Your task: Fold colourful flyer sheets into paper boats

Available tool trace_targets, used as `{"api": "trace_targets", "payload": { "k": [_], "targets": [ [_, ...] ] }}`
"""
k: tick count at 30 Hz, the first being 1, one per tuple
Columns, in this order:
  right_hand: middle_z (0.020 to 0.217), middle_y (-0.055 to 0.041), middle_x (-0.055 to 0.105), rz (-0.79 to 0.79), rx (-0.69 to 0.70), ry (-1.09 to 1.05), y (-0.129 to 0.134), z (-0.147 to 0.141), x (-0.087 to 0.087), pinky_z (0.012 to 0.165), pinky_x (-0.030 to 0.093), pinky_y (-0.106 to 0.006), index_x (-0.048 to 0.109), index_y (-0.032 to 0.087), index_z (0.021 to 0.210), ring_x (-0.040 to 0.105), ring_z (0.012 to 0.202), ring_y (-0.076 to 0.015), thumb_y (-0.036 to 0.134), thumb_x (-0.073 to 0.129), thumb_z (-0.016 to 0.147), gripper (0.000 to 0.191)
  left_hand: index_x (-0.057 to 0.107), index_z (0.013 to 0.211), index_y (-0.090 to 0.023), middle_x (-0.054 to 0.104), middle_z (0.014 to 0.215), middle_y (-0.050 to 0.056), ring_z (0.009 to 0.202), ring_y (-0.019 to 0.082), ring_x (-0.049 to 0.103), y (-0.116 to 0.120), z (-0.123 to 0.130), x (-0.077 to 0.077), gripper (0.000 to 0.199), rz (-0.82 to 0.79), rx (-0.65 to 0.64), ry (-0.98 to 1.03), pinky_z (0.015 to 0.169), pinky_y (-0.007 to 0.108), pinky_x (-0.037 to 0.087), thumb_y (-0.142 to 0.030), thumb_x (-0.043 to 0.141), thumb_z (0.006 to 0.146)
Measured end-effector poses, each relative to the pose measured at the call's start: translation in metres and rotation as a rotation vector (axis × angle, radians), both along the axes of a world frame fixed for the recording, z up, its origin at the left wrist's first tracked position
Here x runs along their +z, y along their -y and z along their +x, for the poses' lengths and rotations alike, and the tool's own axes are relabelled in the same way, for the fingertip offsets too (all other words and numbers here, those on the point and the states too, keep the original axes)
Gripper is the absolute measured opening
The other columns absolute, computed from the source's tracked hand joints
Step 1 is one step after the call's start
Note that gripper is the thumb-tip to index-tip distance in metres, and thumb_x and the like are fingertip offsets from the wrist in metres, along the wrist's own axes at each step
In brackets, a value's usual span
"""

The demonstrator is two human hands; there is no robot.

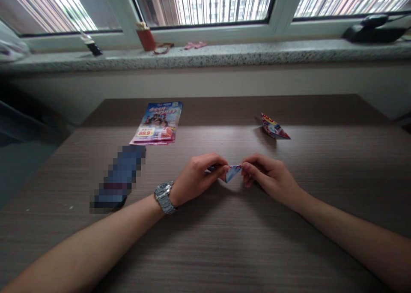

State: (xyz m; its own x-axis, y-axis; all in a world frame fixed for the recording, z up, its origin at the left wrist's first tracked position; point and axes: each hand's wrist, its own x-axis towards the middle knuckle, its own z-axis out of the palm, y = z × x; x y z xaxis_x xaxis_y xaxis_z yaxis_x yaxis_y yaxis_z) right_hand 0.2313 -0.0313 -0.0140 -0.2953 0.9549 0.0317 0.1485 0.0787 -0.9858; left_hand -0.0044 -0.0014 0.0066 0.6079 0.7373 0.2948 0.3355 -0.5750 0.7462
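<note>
Between my two hands is a small piece of folded printed paper point(233, 172), blue and white with a narrow red edge, held just above the table. My left hand point(202, 173), with a metal watch point(165, 197) on its wrist, pinches the paper's left side between thumb and fingers. At the paper's right corner, the thumb and forefinger of my right hand point(268, 173) are closed on its tip. Part of the paper is hidden behind my left fingers. Beyond my right hand stands a folded paper boat point(274, 128) in red, yellow and blue print.
A stack of printed flyers point(159, 122) lies at the back left of the wooden table point(212, 241). Nearer me is a blurred-out dark blue flat object point(120, 179). Along the stone windowsill point(231, 55) stand a reddish-brown holder point(146, 38) and a black device point(374, 31).
</note>
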Motion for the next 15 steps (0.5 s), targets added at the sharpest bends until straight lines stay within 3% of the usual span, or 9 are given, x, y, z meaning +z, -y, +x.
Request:
{"api": "trace_targets", "payload": {
  "k": [9,15],
  "targets": [
    [0.073,0.0005,0.066,-0.011,-0.019,-0.008,-0.0021,-0.0020,0.0016,0.057,0.059,-0.025,0.065,0.021,0.093,0.066,0.060,-0.0127,0.044,0.056,0.098,0.025,0.066,0.093,-0.015,0.070,0.081,0.001,0.073,0.011,0.064,-0.0007,-0.0002,0.0000,0.015,-0.041,0.026,0.003,0.071,0.020,0.048,-0.026,0.057,0.100],
    [0.078,-0.0004,0.071,-0.002,-0.010,0.028,-0.0026,-0.0041,0.0049,0.056,0.057,-0.023,0.066,0.021,0.104,0.066,0.062,-0.0124,0.042,0.067,0.091,0.025,0.066,0.093,-0.015,0.071,0.081,0.001,0.073,0.011,0.065,-0.0004,0.0023,0.0018,0.017,-0.088,0.020,0.022,0.072,0.021,0.049,-0.028,0.056,0.101]
  ]
}}
